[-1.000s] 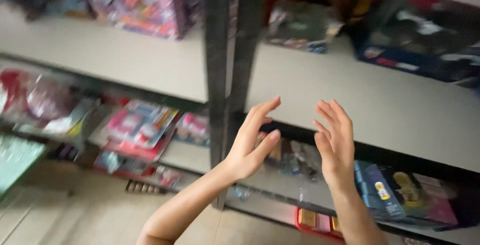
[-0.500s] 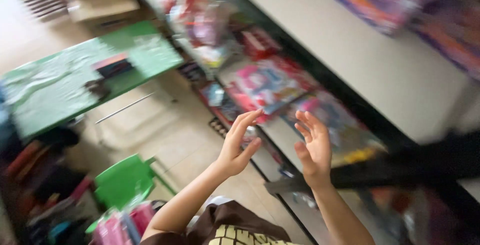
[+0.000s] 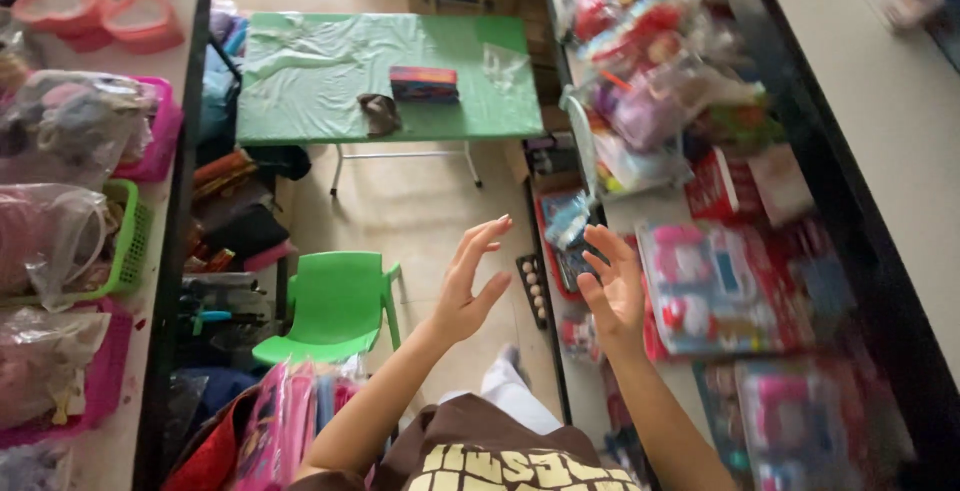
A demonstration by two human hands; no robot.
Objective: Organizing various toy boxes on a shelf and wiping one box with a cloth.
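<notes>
Both of my hands are raised in front of me with nothing in them. My left hand (image 3: 470,281) has its fingers spread, palm facing right, over the tiled floor of the aisle. My right hand (image 3: 612,286) faces it, fingers apart, over the edge of a low shelf of boxed toys (image 3: 715,286). The two palms are a short gap apart and touch nothing. Below them I see my brown shirt (image 3: 510,451).
A green table (image 3: 330,76) with a small flat box (image 3: 423,84) and a dark object stands ahead. A green plastic chair (image 3: 335,306) sits left of my hands. Bagged toys in baskets (image 3: 120,241) fill the left shelf. Packaged toys (image 3: 650,101) line the right shelf.
The view has swung from the shelf front down and along the aisle. My hands stay raised and empty, facing each other, fingers apart.
</notes>
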